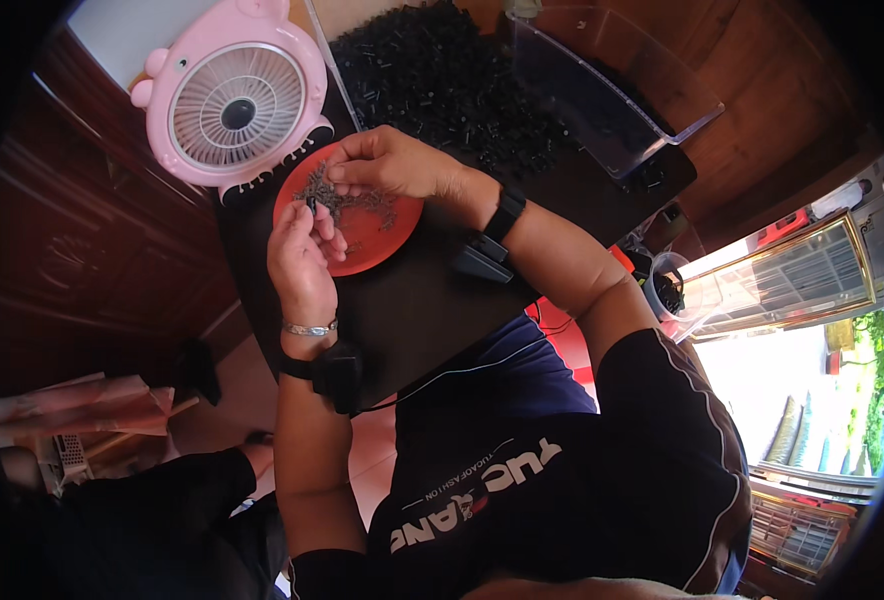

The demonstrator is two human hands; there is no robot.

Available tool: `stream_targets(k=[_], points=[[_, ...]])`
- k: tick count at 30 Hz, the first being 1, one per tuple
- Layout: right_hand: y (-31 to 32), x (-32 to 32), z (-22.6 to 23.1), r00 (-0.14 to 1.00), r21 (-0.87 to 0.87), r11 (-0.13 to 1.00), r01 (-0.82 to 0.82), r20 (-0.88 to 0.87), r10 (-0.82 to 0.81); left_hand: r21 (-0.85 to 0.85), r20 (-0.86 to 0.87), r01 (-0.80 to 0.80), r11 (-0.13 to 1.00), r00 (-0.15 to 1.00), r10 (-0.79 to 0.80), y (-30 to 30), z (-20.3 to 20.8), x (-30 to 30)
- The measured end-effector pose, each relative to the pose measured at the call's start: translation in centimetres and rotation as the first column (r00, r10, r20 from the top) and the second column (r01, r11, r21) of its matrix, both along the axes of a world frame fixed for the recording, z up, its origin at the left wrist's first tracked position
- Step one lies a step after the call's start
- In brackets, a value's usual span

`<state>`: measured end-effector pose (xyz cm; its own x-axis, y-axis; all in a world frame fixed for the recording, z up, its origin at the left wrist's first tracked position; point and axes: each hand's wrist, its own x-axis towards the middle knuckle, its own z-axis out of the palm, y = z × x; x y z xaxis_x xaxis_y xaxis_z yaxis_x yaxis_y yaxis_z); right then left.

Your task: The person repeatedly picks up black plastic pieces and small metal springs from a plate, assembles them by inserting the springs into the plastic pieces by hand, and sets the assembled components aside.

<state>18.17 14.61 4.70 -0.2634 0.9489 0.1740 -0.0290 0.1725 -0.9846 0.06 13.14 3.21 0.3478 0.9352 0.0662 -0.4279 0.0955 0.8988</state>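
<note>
An orange-red plate [387, 247] on the dark table holds a heap of small grey metal pieces [370, 203], thin like screws or pins. My left hand [302, 255] is at the plate's left edge, fingers curled, with a small black piece [312, 203] gripped at the fingertips. Over the far side of the plate is my right hand [392, 165], its thumb and forefinger pinched together just above the metal pieces. Whatever the right fingertips hold is too small to make out. The two hands are close together but apart.
Beyond the plate lies a large pile of small black pieces [432, 80], with a clear plastic bin [602, 95] to its right. A pink fan [162, 130] stands at the far left. A clear tub [669, 290] of black pieces is at right. Another person's dark-clothed body [152, 520] is at lower left.
</note>
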Motion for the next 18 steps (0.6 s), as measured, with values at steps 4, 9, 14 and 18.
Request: stream_targets(k=[4,9,14,18], points=[[-0.3,-0.6,0.2,0.996,-0.007,1.000,-0.021,-0.083,0.020,0.027,-0.018,0.048,0.998,0.999,-0.048,-0.5,0.2,0.3],[-0.7,-0.9,0.4,0.999,0.053,0.998,-0.032,-0.013,0.033,0.009,0.002,0.062,0.998,0.998,-0.062,-0.7,0.2,0.7],[-1.2,-1.3,0.4,0.999,0.108,0.993,-0.036,0.019,0.034,-0.051,0.060,0.071,0.996,0.996,-0.068,-0.5,-0.3,0.6],[-1.8,-1.7,0.5,0.917,0.491,0.871,0.012,0.341,-0.205,-0.135,0.175,0.076,0.988,0.983,-0.052,0.4,-1.1,0.4]])
